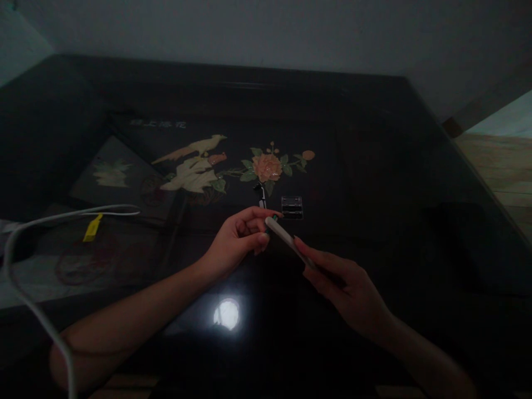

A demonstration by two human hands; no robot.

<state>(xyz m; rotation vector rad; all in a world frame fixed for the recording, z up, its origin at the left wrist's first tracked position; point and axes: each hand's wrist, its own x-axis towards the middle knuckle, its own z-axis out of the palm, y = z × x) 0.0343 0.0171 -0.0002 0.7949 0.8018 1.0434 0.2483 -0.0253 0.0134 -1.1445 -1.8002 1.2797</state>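
Above the dark shiny table (374, 166), two bare hands meet around a thin white stick (287, 239), maybe a pen; the room is too dim to be sure. The right hand (344, 288) holds the lower end of the stick, with its fingers closed around it. The left hand (239, 238) pinches the top end, with the thumb and curled fingers pressed on the tip. The stick tilts up and to the left between the two hands, above the table.

Just behind the left hand, a small clear plastic case (291, 206) sits on the table. A painted bird (195, 163) and a pink flower (266, 166) show on the tabletop. A white cable (50, 221) with a yellow tag (92, 228) curves over the left side. A round spot of light (226, 313) shines on the table between the arms.
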